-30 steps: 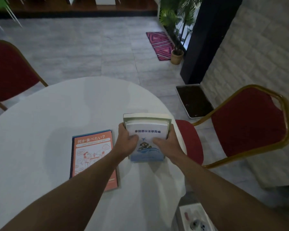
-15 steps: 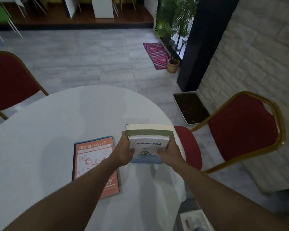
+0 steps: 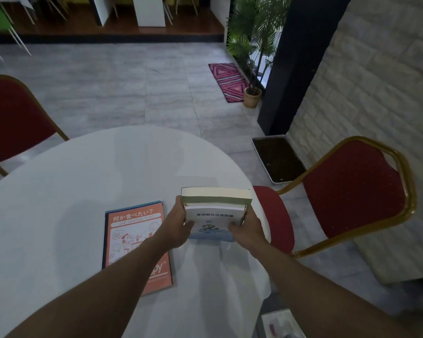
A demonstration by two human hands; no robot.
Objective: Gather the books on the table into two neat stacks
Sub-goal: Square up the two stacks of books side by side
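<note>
A stack of books [image 3: 215, 211] sits near the right edge of the round white table [image 3: 83, 191]: a white and blue book on top, a thick green-covered book beneath. My left hand [image 3: 178, 228] grips the stack's left side and my right hand [image 3: 248, 228] grips its right side. To the left lies a second stack [image 3: 132, 230], an orange book with a cartoon cover on a blue book; my left forearm crosses its lower part.
A red chair with a gold frame [image 3: 352, 191] stands close to the table's right edge, another red chair [image 3: 12, 123] at the far left. A dark floor tray [image 3: 279, 159], a potted plant [image 3: 253, 96] and a pink rug [image 3: 230, 81] are beyond the table.
The camera view has tilted up, so the table sits lower in frame. Both hands stay on the right stack, whose far end looks slightly more raised, showing more page edge.
</note>
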